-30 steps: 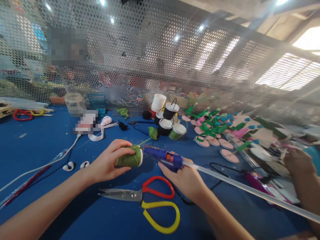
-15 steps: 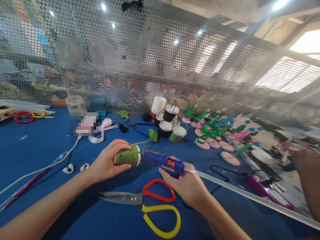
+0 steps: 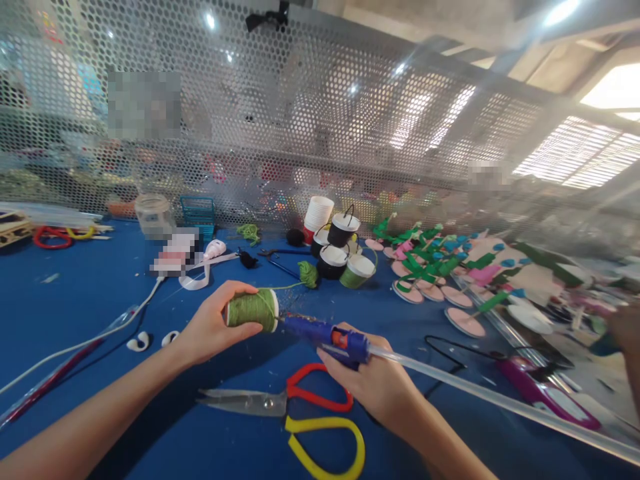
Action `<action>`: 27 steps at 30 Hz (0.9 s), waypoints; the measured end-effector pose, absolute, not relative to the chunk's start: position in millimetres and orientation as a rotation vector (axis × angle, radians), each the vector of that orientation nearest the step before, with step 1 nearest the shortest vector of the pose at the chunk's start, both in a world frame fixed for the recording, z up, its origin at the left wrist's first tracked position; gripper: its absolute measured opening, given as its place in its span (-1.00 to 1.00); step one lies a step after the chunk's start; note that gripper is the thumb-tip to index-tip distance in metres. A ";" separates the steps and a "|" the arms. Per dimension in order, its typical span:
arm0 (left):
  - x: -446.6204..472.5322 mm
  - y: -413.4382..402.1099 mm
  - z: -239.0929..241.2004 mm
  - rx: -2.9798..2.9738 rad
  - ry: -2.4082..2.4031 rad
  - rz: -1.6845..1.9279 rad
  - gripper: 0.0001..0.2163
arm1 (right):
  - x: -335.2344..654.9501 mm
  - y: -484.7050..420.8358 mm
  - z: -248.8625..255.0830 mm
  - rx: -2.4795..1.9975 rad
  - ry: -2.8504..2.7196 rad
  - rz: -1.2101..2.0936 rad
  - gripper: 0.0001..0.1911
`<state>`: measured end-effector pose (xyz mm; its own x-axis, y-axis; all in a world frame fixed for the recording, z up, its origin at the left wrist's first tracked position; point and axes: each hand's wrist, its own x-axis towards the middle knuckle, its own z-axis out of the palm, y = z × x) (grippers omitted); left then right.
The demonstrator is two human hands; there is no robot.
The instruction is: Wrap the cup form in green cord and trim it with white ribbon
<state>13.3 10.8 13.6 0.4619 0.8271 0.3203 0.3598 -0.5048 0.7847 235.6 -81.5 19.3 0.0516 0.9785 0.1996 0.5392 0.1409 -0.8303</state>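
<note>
My left hand [image 3: 220,327] is closed around a small cup wrapped in green yarn [image 3: 251,311], which lies on its side with its white rim to the right. A green strand runs from it to a small ball of green yarn [image 3: 309,274]. In my right hand [image 3: 377,373] is a blue hot glue gun [image 3: 320,333], with a long translucent glue stick [image 3: 475,393] coming out of its back. The gun's nozzle meets the yarn near the rim; whether it touches is hard to tell. Below both hands lie scissors [image 3: 267,403] with red and yellow handles.
Small yarn-wrapped buckets [image 3: 345,230] and stacked white cups [image 3: 319,212] stand at the back. Green figures on pink discs [image 3: 465,321] crowd the right, near a purple glue gun [image 3: 550,393] and another person's hand [image 3: 627,327]. A white cable [image 3: 115,327] crosses the left. A perforated metal screen [image 3: 300,113] rises behind.
The view has shifted slightly. The cup has turned a little in my left hand, and the glue gun's nozzle remains by its rim. The other person's hand at right has moved.
</note>
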 end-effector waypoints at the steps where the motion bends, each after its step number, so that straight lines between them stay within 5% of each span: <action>1: 13.1 10.9 13.3 2.074 0.983 0.938 -0.67 | 234.8 -81.0 19.2 -1.513 -1.575 0.680 -0.91; 11: 8.9 15.8 8.6 2.295 0.820 1.059 -0.68 | 252.4 -66.3 38.3 -1.558 -1.283 0.872 -0.79; 20: 7.3 19.0 12.7 2.269 1.056 1.197 -0.67 | 266.5 -32.1 4.7 -1.785 -1.330 0.974 -0.71; 27: 8.7 15.7 12.1 2.307 0.908 1.218 -0.67 | 266.0 -21.7 -8.3 -2.033 -1.526 0.731 -0.66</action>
<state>8.7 15.7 12.1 0.4167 0.6927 0.5887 0.3664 -0.7207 0.5886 266.0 -21.7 -8.3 0.2312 0.9649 -0.1244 0.7017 -0.2539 -0.6657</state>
